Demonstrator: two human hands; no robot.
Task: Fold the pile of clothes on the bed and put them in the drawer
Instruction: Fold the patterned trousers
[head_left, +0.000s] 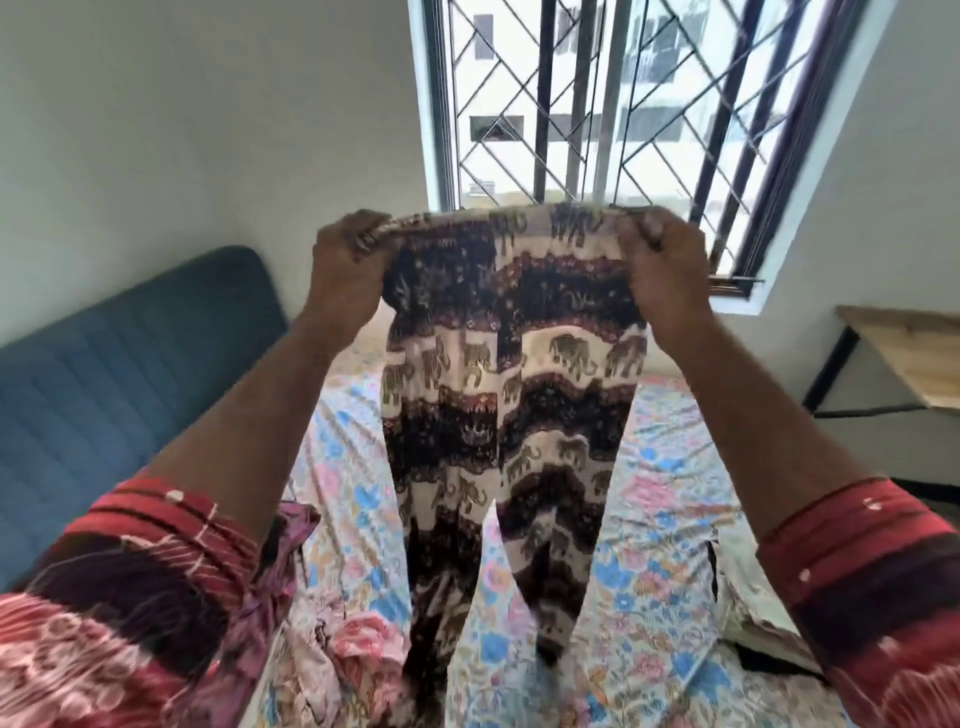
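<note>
Elephant-print trousers (498, 395): thin, limp, light cloth, likely slippery; hangs between left hand (345, 260) and right hand (662, 265), both gripping the waistband corners, the best hold.

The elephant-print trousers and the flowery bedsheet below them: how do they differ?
The elephant-print trousers hang upright, held by the waistband in the left hand and right hand; the flowery bedsheet lies flat. The trousers show dark maroon and cream bands; the sheet is pale with blue and pink flowers. Both are patterned cloth.
</note>
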